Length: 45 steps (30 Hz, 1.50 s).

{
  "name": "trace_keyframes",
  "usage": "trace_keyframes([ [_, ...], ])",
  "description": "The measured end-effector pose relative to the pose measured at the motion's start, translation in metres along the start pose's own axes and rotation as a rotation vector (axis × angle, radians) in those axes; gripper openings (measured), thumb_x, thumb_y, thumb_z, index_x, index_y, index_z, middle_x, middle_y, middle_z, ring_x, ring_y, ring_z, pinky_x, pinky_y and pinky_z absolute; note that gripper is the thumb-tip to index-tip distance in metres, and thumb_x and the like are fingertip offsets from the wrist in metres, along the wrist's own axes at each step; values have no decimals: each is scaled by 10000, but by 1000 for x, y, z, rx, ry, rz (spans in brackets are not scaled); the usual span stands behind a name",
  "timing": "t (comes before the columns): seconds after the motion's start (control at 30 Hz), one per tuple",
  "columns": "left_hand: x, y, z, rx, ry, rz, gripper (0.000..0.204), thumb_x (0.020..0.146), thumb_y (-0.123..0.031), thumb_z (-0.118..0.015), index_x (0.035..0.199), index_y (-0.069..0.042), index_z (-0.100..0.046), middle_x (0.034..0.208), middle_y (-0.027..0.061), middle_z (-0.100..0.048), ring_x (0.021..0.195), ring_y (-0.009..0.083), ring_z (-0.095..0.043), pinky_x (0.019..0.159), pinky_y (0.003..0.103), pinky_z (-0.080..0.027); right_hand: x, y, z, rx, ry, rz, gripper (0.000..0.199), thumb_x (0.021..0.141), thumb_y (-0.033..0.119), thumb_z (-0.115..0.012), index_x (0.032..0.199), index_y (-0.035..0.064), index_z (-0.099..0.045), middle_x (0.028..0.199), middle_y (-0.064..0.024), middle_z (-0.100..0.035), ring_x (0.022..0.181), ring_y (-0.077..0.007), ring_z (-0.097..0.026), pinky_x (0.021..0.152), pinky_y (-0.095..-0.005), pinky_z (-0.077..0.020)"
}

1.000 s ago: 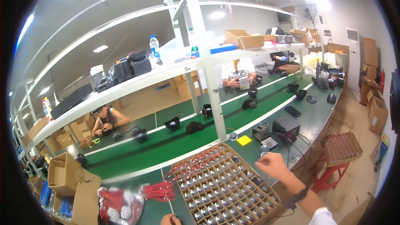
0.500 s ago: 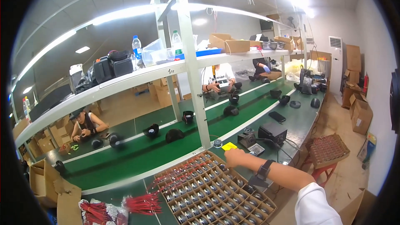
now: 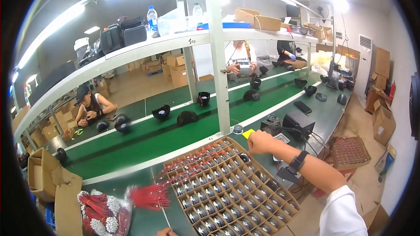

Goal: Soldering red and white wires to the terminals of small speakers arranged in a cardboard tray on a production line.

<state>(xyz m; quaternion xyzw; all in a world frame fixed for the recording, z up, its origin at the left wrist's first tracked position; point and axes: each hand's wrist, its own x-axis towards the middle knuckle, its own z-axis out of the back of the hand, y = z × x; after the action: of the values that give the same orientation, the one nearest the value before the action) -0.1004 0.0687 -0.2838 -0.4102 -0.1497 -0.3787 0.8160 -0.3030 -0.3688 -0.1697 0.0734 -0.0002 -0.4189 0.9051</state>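
My right hand (image 3: 260,142) is closed just beyond the tray's far right corner, beside a yellow pad (image 3: 248,133) on the bench. Its fingertips are hidden, so I cannot make out what they hold. A black strap and device (image 3: 298,162) are on that wrist. Only the curled fingertips of my left hand (image 3: 167,232) show at the lower edge; anything in them is out of sight. Between the hands lies a divided cardboard tray (image 3: 286,226) of round silver-and-dark parts like small speakers. Red wires (image 3: 192,161) lie across its far left cells.
Bundles of red wires with white connectors (image 3: 97,212) lie left of the tray. A green conveyor (image 3: 144,148) carries black caplike pieces (image 3: 188,118). A shelf post (image 3: 217,61) rises behind the tray. A black box (image 3: 299,122) with cables stands to the right. Co-workers sit across the conveyor.
The view has shifted, so the bench appears higher and further right. My left fingertips have come in at the lower edge. My right hand stays by the yellow pad.
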Motion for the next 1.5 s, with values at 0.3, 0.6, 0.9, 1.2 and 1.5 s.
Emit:
trace_keyframes([
  [0.3,-5,5,4,-6,-10,-26,144,915,-73,-636,1027,-12,-703,959,196,-703,861,397,-668,776,443,-537,-3,34,-13,-134,114,-4,490,786,335,-801,1120,-6,-691,1101,-228,-727,1041,-392,-713,876,-470,-586],
  [0.6,-4,9,0,17,-52,-103,143,913,-79,-642,1026,-21,-708,930,182,-700,813,381,-668,729,436,-541,17,64,7,-263,171,74,458,767,271,-743,1141,9,-707,1133,-219,-720,1056,-379,-713,843,-479,-591],
  [0.9,-4,6,-5,0,-21,-46,146,918,-82,-636,1035,-30,-705,916,177,-697,803,381,-662,731,437,-536,56,42,-8,-285,335,119,385,691,280,-814,987,36,-780,985,-142,-762,912,-318,-738,756,-423,-597],
  [1.2,-3,3,-2,-22,-21,-31,150,922,-75,-633,1045,-25,-702,929,189,-700,815,385,-672,729,435,-538,19,-5,13,129,218,250,219,823,195,-729,979,54,-789,841,-77,-759,739,-184,-707,668,-329,-551],
  [1.5,-3,-4,3,-11,21,11,151,933,-79,-622,1048,-22,-703,948,199,-710,838,402,-682,745,437,-542,9,-1,-7,135,161,309,174,802,169,-795,938,61,-787,855,-75,-772,814,-214,-737,746,-343,-559],
])
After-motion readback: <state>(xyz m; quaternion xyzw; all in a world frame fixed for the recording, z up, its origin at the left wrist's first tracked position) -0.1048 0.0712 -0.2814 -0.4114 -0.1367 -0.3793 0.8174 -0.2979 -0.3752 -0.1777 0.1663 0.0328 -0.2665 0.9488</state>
